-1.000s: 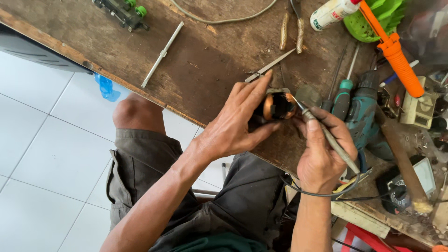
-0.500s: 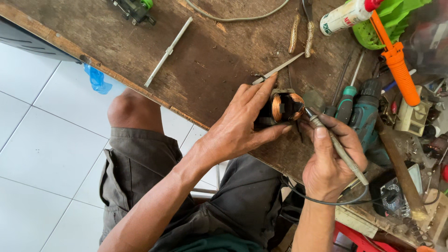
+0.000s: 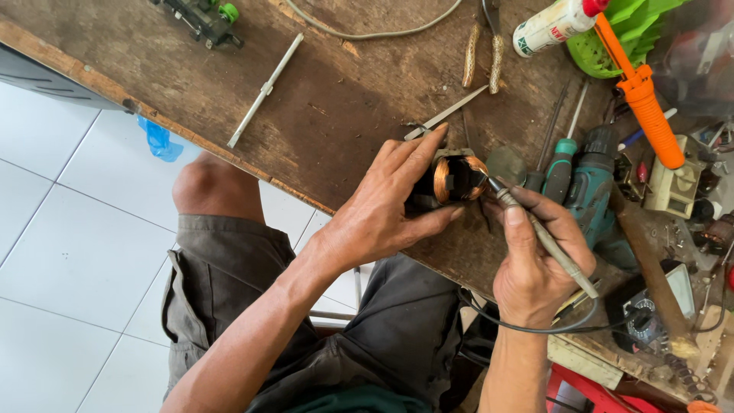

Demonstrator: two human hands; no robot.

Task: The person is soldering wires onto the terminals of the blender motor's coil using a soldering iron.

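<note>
Left hand (image 3: 386,210): wrapped around a motor coil (image 3: 451,178), fingers over the top, thumb underneath, closed firmly on it.
Motor coil: a dark body with copper winding showing at its open face, held just above the bench (image 3: 321,115) near its front edge, roughly mid-length.
Right hand (image 3: 535,260): closed in a pen grip on a soldering iron (image 3: 539,233); index finger lies along the shaft.
Soldering iron: slim grey handle, tip touching the copper face of the coil; its black cord (image 3: 535,325) loops off the handle's rear end, below the wrist.
Right of the coil: a teal cordless drill (image 3: 592,195) and a green-handled screwdriver (image 3: 562,157) lie just beside the right hand.
Far right corner: an orange-handled tool (image 3: 642,99) rests against a green plastic basket (image 3: 619,34), with a white tube (image 3: 550,27) near it.
Middle of the bench: a thin metal rod (image 3: 264,92) lies diagonally, well apart from both hands; a flat metal strip (image 3: 447,113) sits just behind the left hand's fingers.
Below the bench: the person's knee and grey shorts (image 3: 229,283) over a white tiled floor (image 3: 69,252).
</note>
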